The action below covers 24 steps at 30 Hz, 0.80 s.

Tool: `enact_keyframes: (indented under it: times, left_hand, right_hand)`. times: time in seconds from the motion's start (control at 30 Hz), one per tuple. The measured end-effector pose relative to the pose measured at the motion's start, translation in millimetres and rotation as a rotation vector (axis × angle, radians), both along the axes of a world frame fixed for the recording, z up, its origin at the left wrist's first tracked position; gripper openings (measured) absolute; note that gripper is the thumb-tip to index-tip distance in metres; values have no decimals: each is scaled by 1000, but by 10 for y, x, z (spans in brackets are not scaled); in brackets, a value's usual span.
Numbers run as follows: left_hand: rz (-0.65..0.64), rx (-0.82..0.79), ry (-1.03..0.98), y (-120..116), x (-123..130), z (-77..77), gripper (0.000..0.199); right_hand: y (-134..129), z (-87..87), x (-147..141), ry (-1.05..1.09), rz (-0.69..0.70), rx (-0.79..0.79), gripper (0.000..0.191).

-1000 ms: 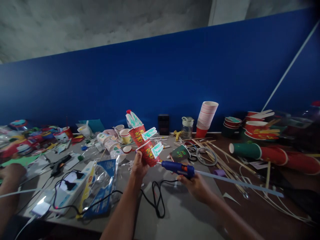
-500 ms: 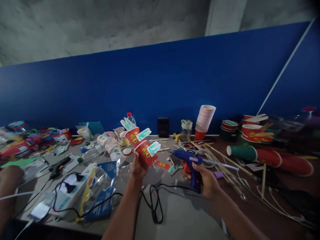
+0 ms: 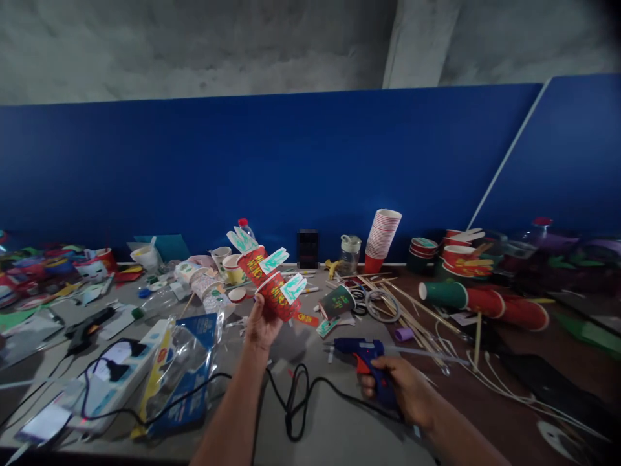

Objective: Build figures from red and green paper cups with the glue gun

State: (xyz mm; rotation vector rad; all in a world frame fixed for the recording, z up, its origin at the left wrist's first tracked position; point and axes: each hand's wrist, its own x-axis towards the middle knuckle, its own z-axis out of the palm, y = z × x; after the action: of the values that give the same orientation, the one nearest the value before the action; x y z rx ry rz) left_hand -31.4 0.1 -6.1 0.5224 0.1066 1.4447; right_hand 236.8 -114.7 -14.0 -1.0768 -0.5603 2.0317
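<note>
My left hand (image 3: 263,325) is closed around the lower of two joined red paper cups (image 3: 277,294), holding them up at a tilt above the table. White paper pieces with green colouring (image 3: 274,260) stick out along their side and far end. In my right hand (image 3: 400,385) is a blue glue gun (image 3: 361,349), gripped by its handle, its nozzle pointing left. A clear glue stick (image 3: 427,353) extends from its back, and a black cord (image 3: 339,386) trails from it across the table. The cups and the nozzle are apart.
A power strip (image 3: 123,369) and blue-yellow packaging (image 3: 189,369) lie left. Wooden sticks (image 3: 412,317), a dark green cup (image 3: 338,301) and a row of joined cups (image 3: 485,303) lie right. A tall cup stack (image 3: 383,236) and a lidded jar (image 3: 350,255) stand before the blue partition (image 3: 291,168).
My right hand has lowered the glue gun towards the table, away from the cups, uncovering the dark green cup. My left hand still holds the red cups. The other person's arm at left has gone.
</note>
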Motion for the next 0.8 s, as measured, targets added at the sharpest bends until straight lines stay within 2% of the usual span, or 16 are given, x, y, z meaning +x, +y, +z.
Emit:
enact_keyframes:
  times: [0.13, 0.3, 0.37, 0.53, 0.6, 0.63, 0.7, 0.73, 0.8]
  left_hand:
    - [-31, 9, -2, -9, 6, 16, 55]
    - [-40, 16, -12, -8, -5, 27, 57]
    - [-31, 6, -6, -7, -5, 30, 57]
    - [25, -20, 27, -15, 22, 43, 55]
    - [47, -29, 45, -19, 34, 48, 55]
    - [57, -38, 52, -20, 38, 51, 55]
    - [72, -59, 60, -21, 43, 55, 55]
    - [77, -67, 60, -21, 46, 57, 54]
    - [72, -71, 51, -22, 53, 61, 52]
  right_hand:
    - [-5, 4, 92, -47, -48, -85, 6]
    - [-13, 44, 196, -243, 12, -78, 17]
    - [12, 35, 244, -401, 51, -4, 21]
    - [160, 105, 441, -1087, 230, 373, 46]
    - [233, 191, 514, -1183, 217, 456, 48]
    - [272, 243, 533, -1201, 204, 480, 42]
    - [360, 353, 516, -1237, 194, 541, 18]
    - [413, 406, 479, -1247, 183, 569, 23]
    - [539, 492, 352, -1262, 177, 624, 50]
